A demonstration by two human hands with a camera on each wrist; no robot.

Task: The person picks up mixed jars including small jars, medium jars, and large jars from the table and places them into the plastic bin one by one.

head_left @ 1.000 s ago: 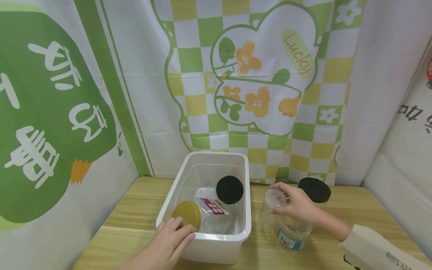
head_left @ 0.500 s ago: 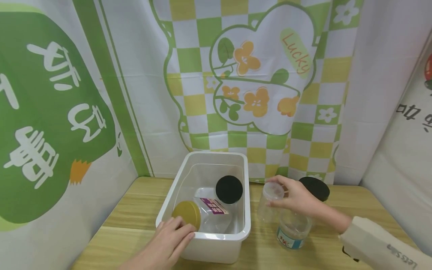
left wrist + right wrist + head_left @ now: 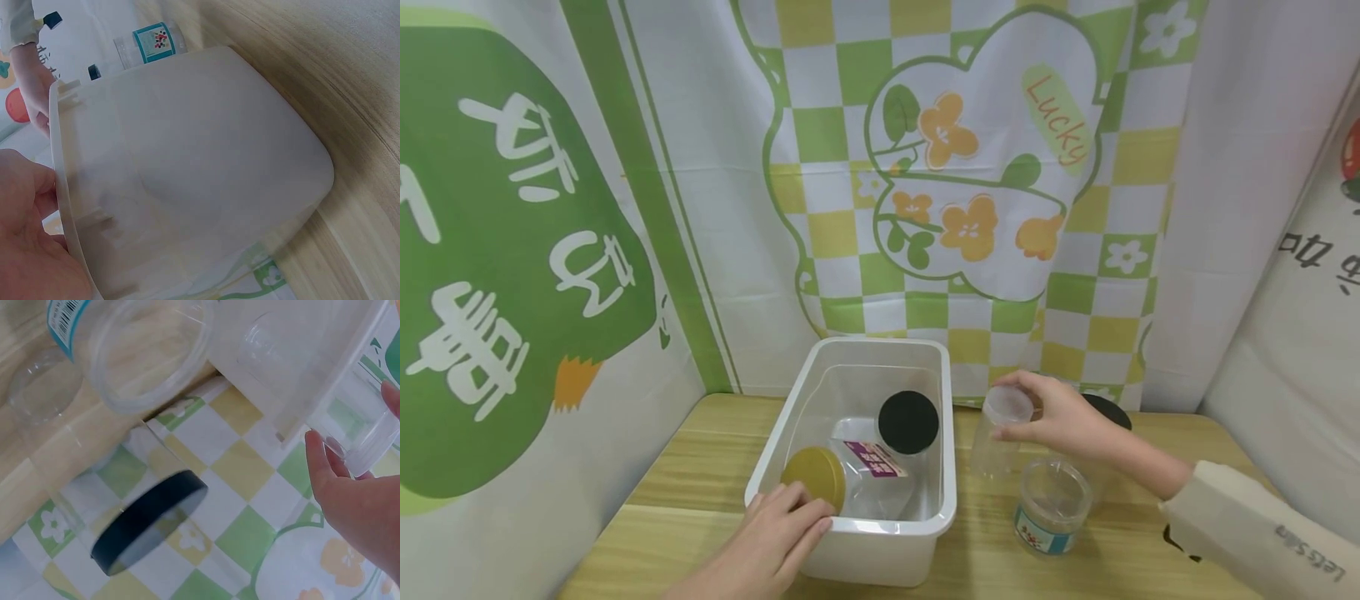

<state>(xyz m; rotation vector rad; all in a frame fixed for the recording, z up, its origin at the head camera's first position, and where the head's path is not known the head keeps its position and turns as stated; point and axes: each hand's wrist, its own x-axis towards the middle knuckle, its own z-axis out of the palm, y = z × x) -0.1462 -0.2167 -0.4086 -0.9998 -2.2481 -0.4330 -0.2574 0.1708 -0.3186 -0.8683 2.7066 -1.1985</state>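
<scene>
Right hand (image 3: 1063, 421) first, in the head view: its thumb and fingers are curled round the translucent top of a clear jar (image 3: 997, 446), which is upright just right of a white bin (image 3: 950, 500). Nearer the person, a blue-labelled jar (image 3: 1054, 504) stands on the worktop (image 3: 700, 467); a black-lidded jar (image 3: 1111, 410) is partly hidden behind the hand and forearm. Left hand (image 3: 786, 533) grips the bin's near rim, close to the gold lid (image 3: 815, 477) inside. Also in the bin are a black lid (image 3: 908, 422) and a purple label (image 3: 876, 458) on clear plastic.

From the left wrist, the bin's outer wall fills the middle, with the left hand at its rim and the blue-labelled jar beyond.

From the right wrist, fingertips (image 3: 314, 450) touch the clear jar beside the bin; the black-lidded jar and blue-labelled jar are well apart from that hand.
</scene>
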